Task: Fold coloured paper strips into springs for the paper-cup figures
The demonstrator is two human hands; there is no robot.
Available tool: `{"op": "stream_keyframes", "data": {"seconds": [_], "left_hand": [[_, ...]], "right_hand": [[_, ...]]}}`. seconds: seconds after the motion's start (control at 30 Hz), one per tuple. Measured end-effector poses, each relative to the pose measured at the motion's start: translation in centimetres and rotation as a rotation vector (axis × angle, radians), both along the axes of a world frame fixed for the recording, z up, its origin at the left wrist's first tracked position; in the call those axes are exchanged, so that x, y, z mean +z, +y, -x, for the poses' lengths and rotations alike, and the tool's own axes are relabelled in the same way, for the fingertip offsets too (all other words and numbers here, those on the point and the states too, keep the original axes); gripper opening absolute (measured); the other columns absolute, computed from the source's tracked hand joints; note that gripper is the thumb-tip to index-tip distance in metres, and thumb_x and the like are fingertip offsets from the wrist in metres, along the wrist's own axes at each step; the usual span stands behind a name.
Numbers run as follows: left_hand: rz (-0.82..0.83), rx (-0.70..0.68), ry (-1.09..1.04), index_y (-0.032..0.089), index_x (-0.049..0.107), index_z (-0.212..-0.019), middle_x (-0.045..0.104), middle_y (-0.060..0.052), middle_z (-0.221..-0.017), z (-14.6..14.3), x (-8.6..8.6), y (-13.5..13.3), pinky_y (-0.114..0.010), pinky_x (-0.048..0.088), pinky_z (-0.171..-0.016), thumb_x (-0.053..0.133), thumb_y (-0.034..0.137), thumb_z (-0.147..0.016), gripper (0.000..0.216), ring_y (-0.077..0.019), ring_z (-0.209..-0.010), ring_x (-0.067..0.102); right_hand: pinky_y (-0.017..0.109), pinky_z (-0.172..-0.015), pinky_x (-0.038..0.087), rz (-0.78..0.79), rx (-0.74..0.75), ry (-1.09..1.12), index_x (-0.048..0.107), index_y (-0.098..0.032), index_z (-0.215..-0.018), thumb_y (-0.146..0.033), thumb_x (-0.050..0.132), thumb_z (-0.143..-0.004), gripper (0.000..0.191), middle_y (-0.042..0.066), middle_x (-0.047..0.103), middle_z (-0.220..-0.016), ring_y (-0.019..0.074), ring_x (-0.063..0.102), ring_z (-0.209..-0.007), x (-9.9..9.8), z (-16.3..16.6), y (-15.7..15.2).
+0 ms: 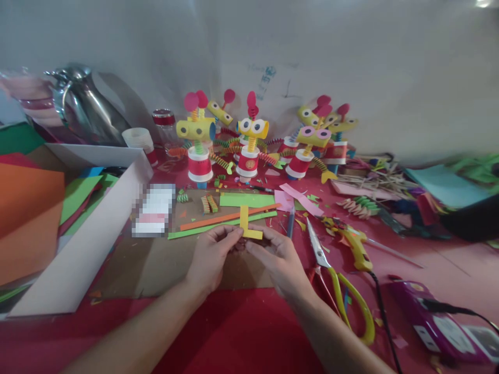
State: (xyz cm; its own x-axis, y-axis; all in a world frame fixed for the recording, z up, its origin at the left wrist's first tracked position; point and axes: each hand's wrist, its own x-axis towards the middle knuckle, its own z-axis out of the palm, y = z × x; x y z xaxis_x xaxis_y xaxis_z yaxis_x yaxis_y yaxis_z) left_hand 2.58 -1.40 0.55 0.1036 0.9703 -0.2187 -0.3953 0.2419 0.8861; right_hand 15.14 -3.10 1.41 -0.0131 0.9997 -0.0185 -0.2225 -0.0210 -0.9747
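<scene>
Both my hands meet over a brown cardboard sheet (156,265) on the red table. My left hand (212,257) and my right hand (278,259) pinch two crossed yellow paper strips (246,224), one standing up, one folded flat to the right. Just beyond the strips lie a long green strip (202,231) and an orange strip (218,219). Fingers of both hands are closed on the yellow paper.
Yellow-handled scissors (335,280) and a yellow glue gun (356,246) lie right of my right hand. Paper-cup figures (247,150) with yellow heads line the back. A white box (78,244) of coloured paper stands left, a steel jug (83,106) behind it, a purple device (436,322) front right.
</scene>
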Motion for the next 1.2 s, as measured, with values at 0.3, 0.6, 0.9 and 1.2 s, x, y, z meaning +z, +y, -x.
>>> {"op": "stream_keyframes", "data": {"seconds": [0.3, 0.6, 0.9, 1.2], "left_hand": [[-0.003, -0.108, -0.071, 0.015, 0.065, -0.07, 0.06, 0.0, -0.064, -0.1, 0.0, -0.1, -0.023, 0.039, -0.061, 0.07, 0.032, -0.074, 0.019, -0.0096, -0.06, 0.052], [-0.083, -0.16, 0.182, 0.016, 0.067, -0.07, 0.062, -0.001, -0.067, 0.6, 0.0, 0.4, -0.025, 0.039, -0.065, 0.07, 0.031, -0.072, 0.016, -0.0131, -0.065, 0.055], [-0.075, -0.071, 0.123, 0.016, 0.063, -0.06, 0.057, 0.001, -0.058, 0.5, -0.1, 0.2, -0.026, 0.037, -0.062, 0.074, 0.035, -0.065, 0.022, -0.0122, -0.058, 0.047], [-0.022, -0.113, -0.053, 0.015, 0.06, -0.059, 0.057, 0.0, -0.06, 0.2, -0.6, 0.0, -0.027, 0.037, -0.063, 0.075, 0.035, -0.066, 0.027, -0.0116, -0.059, 0.05]], "right_hand": [[0.025, -0.064, 0.047, 0.04, -0.096, -0.051, 0.069, -0.017, -0.073, -0.031, 0.067, -0.078, 0.015, 0.0, 0.064, -0.067, 0.0128, 0.058, -0.065, -0.7, -0.1, 0.3], [0.031, -0.068, 0.048, -0.114, -0.136, -0.435, 0.073, -0.023, -0.082, -0.03, 0.066, -0.078, 0.011, 0.004, 0.071, -0.082, 0.0202, 0.064, -0.075, -1.0, -0.5, -0.1], [0.028, -0.058, 0.044, -0.077, -0.082, -0.373, 0.072, -0.021, -0.077, -0.034, 0.067, -0.078, 0.014, 0.003, 0.066, -0.069, 0.0181, 0.059, -0.065, -0.6, -0.3, -0.2], [0.024, -0.055, 0.039, -0.001, -0.087, -0.215, 0.064, -0.017, -0.066, -0.039, 0.068, -0.078, 0.025, 0.0, 0.057, -0.06, 0.0128, 0.05, -0.059, -1.1, -0.2, -0.1]]}}
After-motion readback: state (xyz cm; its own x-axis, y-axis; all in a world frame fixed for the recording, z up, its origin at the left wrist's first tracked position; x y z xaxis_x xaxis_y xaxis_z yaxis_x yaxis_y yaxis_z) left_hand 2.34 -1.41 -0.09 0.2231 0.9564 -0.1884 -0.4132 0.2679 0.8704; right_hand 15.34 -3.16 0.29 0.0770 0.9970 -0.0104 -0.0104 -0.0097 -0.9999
